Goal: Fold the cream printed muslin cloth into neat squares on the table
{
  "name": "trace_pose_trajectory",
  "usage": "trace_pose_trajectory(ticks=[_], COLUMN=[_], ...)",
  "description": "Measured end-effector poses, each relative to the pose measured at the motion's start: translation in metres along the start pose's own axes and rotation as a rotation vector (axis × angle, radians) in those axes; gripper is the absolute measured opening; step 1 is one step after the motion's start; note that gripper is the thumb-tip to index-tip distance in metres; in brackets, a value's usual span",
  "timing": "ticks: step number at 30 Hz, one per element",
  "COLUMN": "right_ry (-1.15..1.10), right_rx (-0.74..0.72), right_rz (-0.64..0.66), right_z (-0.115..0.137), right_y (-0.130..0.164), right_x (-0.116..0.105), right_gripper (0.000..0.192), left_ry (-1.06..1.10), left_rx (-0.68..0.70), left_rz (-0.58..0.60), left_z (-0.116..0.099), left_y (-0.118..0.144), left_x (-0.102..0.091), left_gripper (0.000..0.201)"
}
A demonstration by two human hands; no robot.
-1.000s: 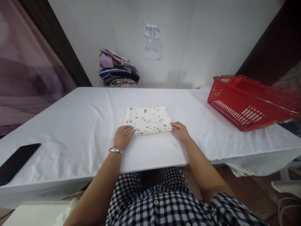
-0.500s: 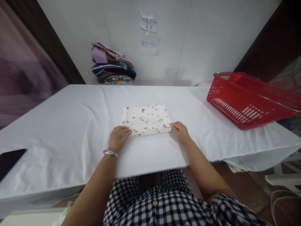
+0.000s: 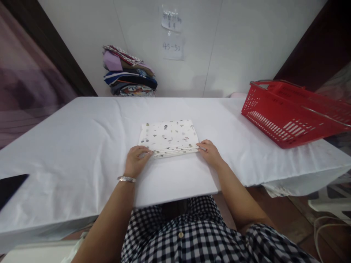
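A folded white cloth (image 3: 169,135) with small grey, green and red prints lies flat on the table, its stacked layers showing along the near edge. My left hand (image 3: 137,159), with a silver bracelet at the wrist, pinches the near left corner of these layers. At the near right corner, my right hand (image 3: 210,152) grips the cloth's edge between thumb and fingers. Both hands are closed on the cloth, low against the tabletop.
The table (image 3: 68,153) has a white, slightly wrinkled cover. A red plastic basket (image 3: 274,117) with metal handles stands at the right. A pile of folded fabrics (image 3: 130,75) is at the back left by the wall. A dark flat object (image 3: 11,188) lies at the left edge.
The view has shifted slightly. Both hands stay at the cloth's near corners, and the right fingers have moved a little further onto its edge.
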State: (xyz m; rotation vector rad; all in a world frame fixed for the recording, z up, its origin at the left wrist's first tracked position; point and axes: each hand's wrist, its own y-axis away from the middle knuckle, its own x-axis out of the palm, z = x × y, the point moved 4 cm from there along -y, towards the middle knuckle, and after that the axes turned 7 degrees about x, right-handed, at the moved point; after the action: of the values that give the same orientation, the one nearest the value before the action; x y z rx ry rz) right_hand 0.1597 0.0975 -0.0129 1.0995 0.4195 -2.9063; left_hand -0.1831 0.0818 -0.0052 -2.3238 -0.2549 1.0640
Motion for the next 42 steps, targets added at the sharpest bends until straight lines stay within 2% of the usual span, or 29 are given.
trace_pose_trajectory(ticks=[4, 8, 11, 17, 24, 28, 35, 38, 42], right_ry=[-0.029, -0.107, -0.072, 0.054, 0.142, 0.148, 0.003, 0.055, 0.142], right_rx=[0.021, -0.012, -0.023, 0.007, -0.036, -0.036, 0.033, 0.018, -0.03], right_rz=[-0.005, -0.093, -0.139, -0.064, 0.013, 0.001, 0.014, 0.012, -0.066], right_z=[-0.007, -0.009, -0.007, -0.002, -0.002, -0.005, -0.016, -0.015, -0.008], right_y=[-0.004, -0.005, -0.004, 0.002, 0.006, 0.005, 0.001, 0.0, -0.001], right_x=[0.002, 0.0, -0.002, -0.002, -0.001, 0.0, 0.004, 0.006, 0.005], right_gripper=[0.026, 0.023, 0.023, 0.025, 0.036, 0.035, 0.034, 0.035, 0.034], left_ry=[-0.005, -0.011, -0.009, -0.007, 0.007, 0.026, 0.033, 0.034, 0.031], left_rx=[0.03, 0.04, 0.067, 0.06, 0.065, 0.07, 0.047, 0.056, 0.055], left_rz=[0.021, 0.032, 0.03, 0.028, 0.017, 0.027, 0.041, 0.051, 0.064], left_z=[0.003, 0.005, 0.004, 0.002, 0.003, 0.005, 0.009, 0.008, 0.007], left_y=[0.001, 0.001, 0.0, 0.0, 0.003, 0.005, 0.006, 0.005, 0.004], left_x=[0.001, 0.002, 0.001, 0.001, 0.001, 0.002, 0.003, 0.004, 0.003], left_gripper=[0.022, 0.02, 0.02, 0.02, 0.02, 0.021, 0.023, 0.022, 0.022])
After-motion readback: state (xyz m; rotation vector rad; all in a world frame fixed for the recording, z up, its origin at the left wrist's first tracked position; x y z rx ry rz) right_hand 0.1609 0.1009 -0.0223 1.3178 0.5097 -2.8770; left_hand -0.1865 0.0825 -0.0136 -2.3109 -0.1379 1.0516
